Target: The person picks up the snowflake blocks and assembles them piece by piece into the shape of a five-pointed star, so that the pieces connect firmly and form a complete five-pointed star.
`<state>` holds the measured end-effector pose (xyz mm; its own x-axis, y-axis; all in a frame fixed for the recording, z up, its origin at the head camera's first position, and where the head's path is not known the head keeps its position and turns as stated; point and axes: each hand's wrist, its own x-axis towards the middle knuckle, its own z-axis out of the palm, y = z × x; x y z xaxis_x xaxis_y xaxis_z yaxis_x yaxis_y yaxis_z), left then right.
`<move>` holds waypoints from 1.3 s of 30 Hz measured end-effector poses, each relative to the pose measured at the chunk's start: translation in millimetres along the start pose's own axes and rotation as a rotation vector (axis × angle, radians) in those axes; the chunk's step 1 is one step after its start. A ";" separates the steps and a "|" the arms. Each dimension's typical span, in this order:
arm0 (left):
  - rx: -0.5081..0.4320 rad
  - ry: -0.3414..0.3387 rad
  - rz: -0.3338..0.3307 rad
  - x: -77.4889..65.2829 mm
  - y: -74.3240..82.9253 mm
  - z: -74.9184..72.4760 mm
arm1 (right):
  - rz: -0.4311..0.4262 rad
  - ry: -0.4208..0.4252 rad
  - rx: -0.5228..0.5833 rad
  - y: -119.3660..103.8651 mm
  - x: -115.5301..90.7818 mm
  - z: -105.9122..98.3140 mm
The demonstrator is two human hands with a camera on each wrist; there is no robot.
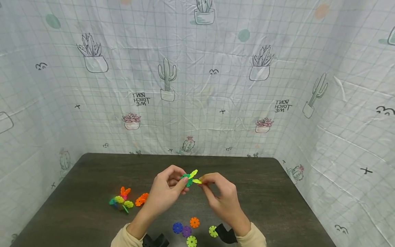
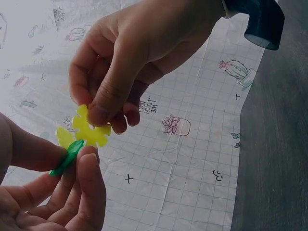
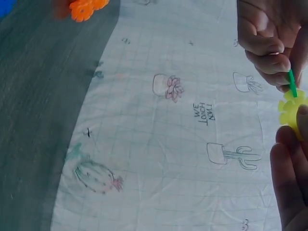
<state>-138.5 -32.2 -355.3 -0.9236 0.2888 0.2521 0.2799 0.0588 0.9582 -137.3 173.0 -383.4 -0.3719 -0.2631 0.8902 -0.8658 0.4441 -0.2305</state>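
My left hand (image 1: 168,190) pinches a green notched disc (image 2: 70,156) between thumb and fingers, above the table. Two yellow notched discs join the green one. One yellow disc (image 1: 193,174) stands up from it, and the other yellow disc (image 2: 91,130) points toward my right hand (image 1: 222,197). The right thumb and forefinger pinch that second disc by its outer edge. In the right wrist view the green disc (image 3: 292,83) shows edge-on, meeting the yellow disc (image 3: 291,113). My fingers hide part of the green disc.
Left on the dark table (image 1: 262,192) lies a joined cluster of coloured discs (image 1: 118,199), with orange discs (image 1: 142,199) beside it. Near the front are loose discs: blue (image 1: 177,227), purple (image 1: 186,231), orange (image 1: 194,222) and yellow-green (image 1: 191,241). A patterned cloth (image 1: 197,130) hangs around the table.
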 end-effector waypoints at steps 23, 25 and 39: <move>0.001 -0.003 -0.009 -2.6 0.1 0.9 | -0.056 -0.083 -0.076 -7.6 3.0 1.2; 0.012 0.006 -0.010 -3.0 0.5 1.2 | -0.058 -0.095 -0.085 -7.6 2.9 1.4; 0.106 0.067 -0.009 -8.5 2.4 5.4 | -0.094 -0.138 -0.089 -6.5 2.4 4.0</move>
<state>-128.6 -29.3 -355.8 -0.9407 0.2233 0.2554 0.2944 0.1631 0.9417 -134.0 166.0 -381.3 -0.3381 -0.4191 0.8426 -0.8682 0.4844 -0.1075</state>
